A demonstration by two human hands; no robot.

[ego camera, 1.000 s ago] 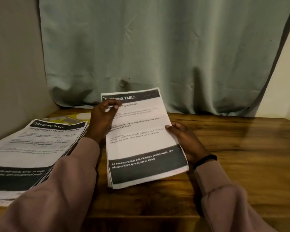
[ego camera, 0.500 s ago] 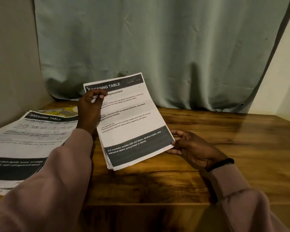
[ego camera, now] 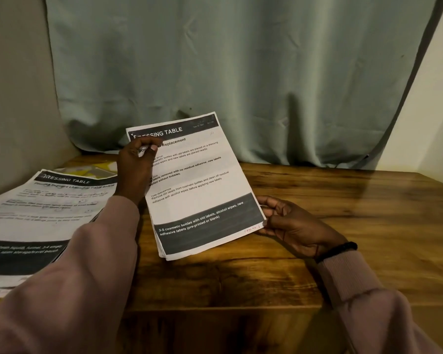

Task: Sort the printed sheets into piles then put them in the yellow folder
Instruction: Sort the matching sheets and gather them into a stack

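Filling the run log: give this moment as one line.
left hand: holds sheet stack top | right hand: holds its lower corner | second pile: on table

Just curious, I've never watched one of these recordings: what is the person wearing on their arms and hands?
Both arms wear long, dusty-pink knit sleeves with ribbed cuffs. The bare left hand has nothing on it; the bare right hand has a thin black wristband just above its cuff. No gloves or rings show.
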